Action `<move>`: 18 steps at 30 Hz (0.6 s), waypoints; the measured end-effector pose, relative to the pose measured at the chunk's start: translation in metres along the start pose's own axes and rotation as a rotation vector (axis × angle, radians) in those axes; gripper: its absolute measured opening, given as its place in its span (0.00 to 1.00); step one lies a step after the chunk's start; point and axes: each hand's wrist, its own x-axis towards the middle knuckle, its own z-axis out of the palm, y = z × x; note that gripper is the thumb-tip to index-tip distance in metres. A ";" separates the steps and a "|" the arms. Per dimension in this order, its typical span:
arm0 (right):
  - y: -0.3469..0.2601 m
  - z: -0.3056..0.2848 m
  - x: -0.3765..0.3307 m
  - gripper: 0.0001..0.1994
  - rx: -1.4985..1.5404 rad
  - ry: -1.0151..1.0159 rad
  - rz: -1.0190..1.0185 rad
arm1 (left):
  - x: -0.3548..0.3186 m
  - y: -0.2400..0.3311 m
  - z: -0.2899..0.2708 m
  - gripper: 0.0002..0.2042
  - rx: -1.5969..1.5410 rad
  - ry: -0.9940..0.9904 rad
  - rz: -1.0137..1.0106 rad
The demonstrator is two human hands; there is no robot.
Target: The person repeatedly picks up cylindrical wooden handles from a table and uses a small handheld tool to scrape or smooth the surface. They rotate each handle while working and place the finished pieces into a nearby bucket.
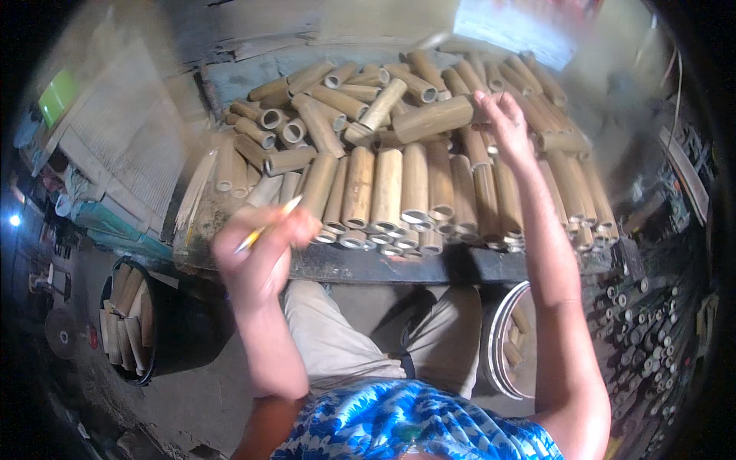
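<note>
Dozens of tan hollow bamboo tubes (399, 184); left hand (261, 249) gripping 1 yellow pencil (268, 224), right hand (502, 123) grasping 1 bamboo tube (433, 119).

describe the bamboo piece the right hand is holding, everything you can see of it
The bamboo piece is a short, pale tan hollow-looking tube section, smooth-skinned, lying nearly level and tilted slightly up to the right. The right hand grips its right end, lifting it above the pile of bamboo tubes on the bench.
</note>
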 end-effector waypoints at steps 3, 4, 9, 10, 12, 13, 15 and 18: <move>0.019 0.001 -0.046 0.18 0.119 0.085 0.239 | -0.004 -0.044 -0.009 0.10 0.829 0.110 -0.350; 0.027 0.003 -0.060 0.19 0.158 0.082 0.304 | -0.002 -0.057 -0.014 0.10 0.840 0.087 -0.384; 0.056 0.015 -0.099 0.17 0.345 0.162 0.444 | 0.016 -0.099 -0.027 0.11 0.935 -0.081 -0.350; 0.058 0.014 -0.102 0.17 0.357 0.144 0.424 | 0.020 -0.104 -0.026 0.11 0.943 -0.094 -0.372; 0.060 0.012 -0.107 0.17 0.368 0.143 0.442 | 0.029 -0.111 -0.022 0.11 0.970 -0.107 -0.435; 0.059 0.011 -0.108 0.16 0.391 0.090 0.461 | 0.034 -0.116 -0.019 0.11 0.969 -0.140 -0.379; 0.059 0.009 -0.113 0.16 0.340 0.039 0.385 | 0.041 -0.122 -0.014 0.11 0.995 -0.182 -0.377; 0.062 0.006 -0.117 0.17 0.338 -0.007 0.354 | 0.047 -0.131 -0.007 0.11 1.042 -0.246 -0.358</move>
